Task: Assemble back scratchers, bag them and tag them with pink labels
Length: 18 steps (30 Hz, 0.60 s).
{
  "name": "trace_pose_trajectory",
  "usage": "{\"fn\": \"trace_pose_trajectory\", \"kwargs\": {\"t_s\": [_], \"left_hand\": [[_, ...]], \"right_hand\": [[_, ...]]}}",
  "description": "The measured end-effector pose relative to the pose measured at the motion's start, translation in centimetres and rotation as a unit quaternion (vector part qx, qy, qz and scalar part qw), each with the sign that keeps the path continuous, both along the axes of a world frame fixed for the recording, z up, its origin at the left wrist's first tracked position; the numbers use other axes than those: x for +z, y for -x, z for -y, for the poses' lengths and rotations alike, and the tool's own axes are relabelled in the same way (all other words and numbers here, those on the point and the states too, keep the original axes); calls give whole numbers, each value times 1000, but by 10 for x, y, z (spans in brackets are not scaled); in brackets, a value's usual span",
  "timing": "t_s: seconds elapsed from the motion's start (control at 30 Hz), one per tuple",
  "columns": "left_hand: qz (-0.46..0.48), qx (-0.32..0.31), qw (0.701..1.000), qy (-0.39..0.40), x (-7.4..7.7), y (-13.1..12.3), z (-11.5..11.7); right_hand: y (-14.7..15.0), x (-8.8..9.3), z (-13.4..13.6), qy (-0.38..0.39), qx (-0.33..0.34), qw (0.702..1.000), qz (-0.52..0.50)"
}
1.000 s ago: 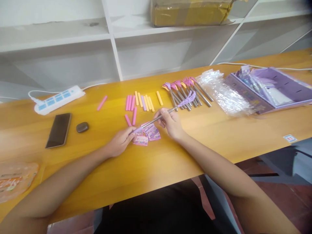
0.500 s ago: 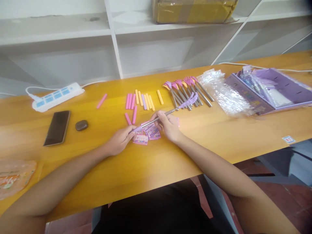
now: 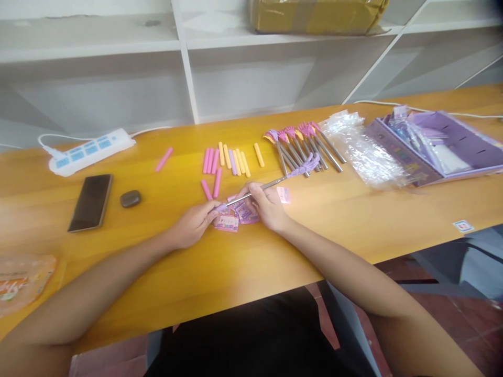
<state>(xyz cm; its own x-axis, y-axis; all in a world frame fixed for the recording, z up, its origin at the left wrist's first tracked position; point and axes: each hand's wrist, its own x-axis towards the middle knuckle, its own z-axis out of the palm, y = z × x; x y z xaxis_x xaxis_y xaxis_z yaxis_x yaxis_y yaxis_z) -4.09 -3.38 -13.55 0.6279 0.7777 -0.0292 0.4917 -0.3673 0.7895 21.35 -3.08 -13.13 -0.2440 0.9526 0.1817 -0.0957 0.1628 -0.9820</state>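
Both my hands hold one back scratcher (image 3: 271, 183), a thin metal rod with a purple claw-shaped head pointing up to the right. My left hand (image 3: 194, 222) is closed around its purple handle end. Further up, my right hand (image 3: 267, 207) pinches the metal rod. Under the rod lie several small printed cards (image 3: 227, 223), partly hidden by my fingers; another card (image 3: 283, 195) shows beyond my right hand. Pink sleeves (image 3: 217, 183) and yellow sleeves (image 3: 258, 155) lie behind my hands, with one purple sleeve (image 3: 233, 163) among them.
Back scratchers (image 3: 330, 152) with metal rods lie piled behind, beside clear plastic bags (image 3: 377, 162) and an open purple box (image 3: 416, 170). To the left are a power strip (image 3: 92, 152), a phone (image 3: 90, 203), a small dark case (image 3: 130, 198) and an orange packet (image 3: 25, 283).
Both hands keep their hold on the back scratcher. Its claw end has dipped slightly, and the card beyond my right hand shows more. The camera view has shifted a little.
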Motion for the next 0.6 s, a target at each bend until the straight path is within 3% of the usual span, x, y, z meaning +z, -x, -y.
{"fn": "trace_pose_trajectory", "kwargs": {"t_s": [0.6], "left_hand": [[-10,5,1000,-3,1,-2,0]], "right_hand": [[10,-8,5,5,24,1000,-2]]}}
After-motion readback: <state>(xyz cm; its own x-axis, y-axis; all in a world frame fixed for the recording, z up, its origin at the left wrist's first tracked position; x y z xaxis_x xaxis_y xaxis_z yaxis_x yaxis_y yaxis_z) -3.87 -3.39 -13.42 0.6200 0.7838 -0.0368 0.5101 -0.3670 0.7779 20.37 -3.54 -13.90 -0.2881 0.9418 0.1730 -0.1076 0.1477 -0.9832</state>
